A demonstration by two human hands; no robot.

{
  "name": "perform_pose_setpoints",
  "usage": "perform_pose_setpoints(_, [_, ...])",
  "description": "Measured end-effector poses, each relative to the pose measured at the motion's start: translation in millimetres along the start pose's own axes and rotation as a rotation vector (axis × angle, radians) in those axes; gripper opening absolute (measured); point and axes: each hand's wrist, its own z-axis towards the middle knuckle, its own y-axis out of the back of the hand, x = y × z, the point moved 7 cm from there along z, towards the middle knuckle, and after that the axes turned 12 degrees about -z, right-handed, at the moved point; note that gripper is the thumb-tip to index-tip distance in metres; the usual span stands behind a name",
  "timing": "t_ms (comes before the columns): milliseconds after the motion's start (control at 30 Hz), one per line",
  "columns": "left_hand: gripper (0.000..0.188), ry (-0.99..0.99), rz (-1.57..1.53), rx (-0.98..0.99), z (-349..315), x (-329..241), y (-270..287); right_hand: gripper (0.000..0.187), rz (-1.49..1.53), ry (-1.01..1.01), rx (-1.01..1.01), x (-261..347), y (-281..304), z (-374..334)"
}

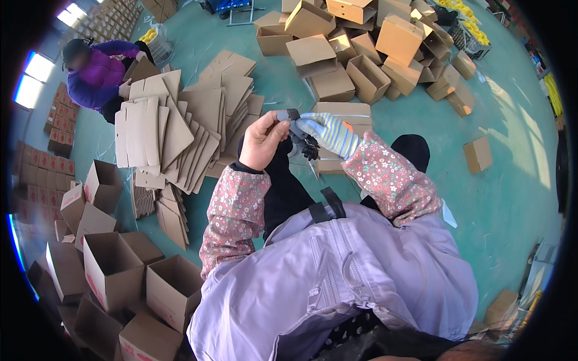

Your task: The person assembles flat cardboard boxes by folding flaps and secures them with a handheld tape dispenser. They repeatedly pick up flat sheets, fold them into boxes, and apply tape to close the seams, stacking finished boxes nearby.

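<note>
In front of my body, both hands are raised close together around a small grey and black object (293, 115), whose kind I cannot make out. My left hand (262, 139) is bare and pinches its grey part between thumb and fingers. On my right hand (332, 131) is a blue, white and yellow striped glove, and its fingers close on the object's other side. A dark, bunched piece (307, 147) hangs just below the fingers; whether it joins the object is unclear. Beneath my hands lies a flat cardboard piece (343, 108) with a pale strap across it.
Stacks of flattened cartons (141, 135) lean at my left. Open boxes (111, 265) crowd the near left, and a heap of boxes (367, 72) fills the far middle. A single box (477, 154) lies at right. A person in purple (102, 75) handles cardboard at far left.
</note>
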Motion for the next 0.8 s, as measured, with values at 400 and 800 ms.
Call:
perform_pose_setpoints(400, [0.021, -0.160, 0.370, 0.189, 0, -9, -27, 0.029, -0.141, 0.016, 0.009, -2, 2, -24])
perform_pose_setpoints(800, [0.038, 0.222, -0.633, -0.123, -3, 89, 5, 0.020, 0.210, -0.112, 0.035, -40, -13, -6])
